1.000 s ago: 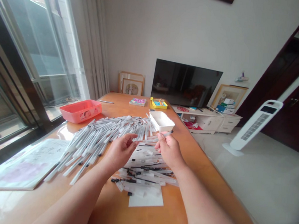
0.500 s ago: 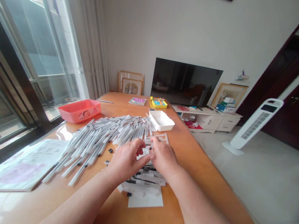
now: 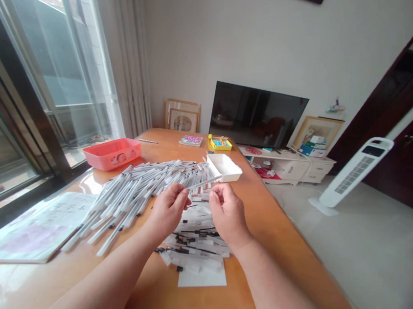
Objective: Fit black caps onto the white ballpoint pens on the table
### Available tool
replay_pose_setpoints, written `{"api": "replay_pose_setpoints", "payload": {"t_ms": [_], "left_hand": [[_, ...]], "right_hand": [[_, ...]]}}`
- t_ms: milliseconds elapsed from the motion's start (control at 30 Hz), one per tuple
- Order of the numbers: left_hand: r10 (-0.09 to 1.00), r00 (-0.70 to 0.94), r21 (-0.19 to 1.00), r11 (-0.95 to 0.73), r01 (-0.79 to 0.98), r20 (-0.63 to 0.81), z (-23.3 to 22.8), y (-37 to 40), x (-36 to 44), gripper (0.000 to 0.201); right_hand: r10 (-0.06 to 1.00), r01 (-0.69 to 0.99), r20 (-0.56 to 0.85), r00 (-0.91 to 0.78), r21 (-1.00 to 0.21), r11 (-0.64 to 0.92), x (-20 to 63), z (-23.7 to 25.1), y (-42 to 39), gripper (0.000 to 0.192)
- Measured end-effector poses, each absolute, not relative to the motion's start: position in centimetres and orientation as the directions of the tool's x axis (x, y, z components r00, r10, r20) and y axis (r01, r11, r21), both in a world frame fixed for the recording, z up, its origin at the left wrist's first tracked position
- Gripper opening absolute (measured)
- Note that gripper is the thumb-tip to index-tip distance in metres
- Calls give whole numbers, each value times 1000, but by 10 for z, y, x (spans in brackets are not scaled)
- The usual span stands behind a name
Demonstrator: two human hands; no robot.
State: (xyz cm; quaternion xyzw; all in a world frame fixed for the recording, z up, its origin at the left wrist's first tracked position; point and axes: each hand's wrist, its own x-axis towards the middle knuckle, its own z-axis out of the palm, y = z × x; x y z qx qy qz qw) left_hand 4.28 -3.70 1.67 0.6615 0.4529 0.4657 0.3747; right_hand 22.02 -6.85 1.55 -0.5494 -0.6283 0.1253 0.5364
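Note:
My left hand (image 3: 168,210) is closed, thumb against fingers, around the near end of a slim clear-barrelled pen (image 3: 206,182). The pen slants up to the right, above the table. Just right of it, my right hand (image 3: 228,214) has its fingers curled and pinched together; anything between them is too small to make out. Under both hands lies a heap of loose pen parts (image 3: 197,244), clear pieces and thin black ones, partly on a white sheet (image 3: 204,278). Beyond my left hand spreads a large pile of clear pens (image 3: 132,191) with black ends.
A white tray (image 3: 231,176) stands past my right hand, and a red plastic basket (image 3: 108,159) sits at the left. A notebook (image 3: 32,229) lies near the window. Toward the table's far end are a booklet (image 3: 190,141) and a yellow box (image 3: 220,145).
My hands were together at the fingertips and have now drawn apart. The slanting pen now shows from my left hand. More of the heap beneath is visible.

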Motion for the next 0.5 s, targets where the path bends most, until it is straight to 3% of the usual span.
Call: {"api": "replay_pose_setpoints", "payload": {"t_ms": [133, 267, 367, 500], "left_hand": [[945, 233, 960, -259, 108, 229, 25, -40, 42, 30], [911, 365, 965, -242, 100, 191, 32, -48, 43, 29], [891, 419, 970, -228, 81, 174, 33, -50, 43, 30], [908, 384, 973, -215, 82, 168, 30, -50, 41, 38]], "right_hand": [[963, 44, 200, 180, -980, 195, 219, 19, -67, 39], [991, -374, 89, 95, -920, 119, 222, 22, -62, 45], [995, -471, 89, 45, -876, 100, 224, 23, -61, 39], [990, -484, 140, -7, -867, 120, 223, 26, -64, 33]]}}
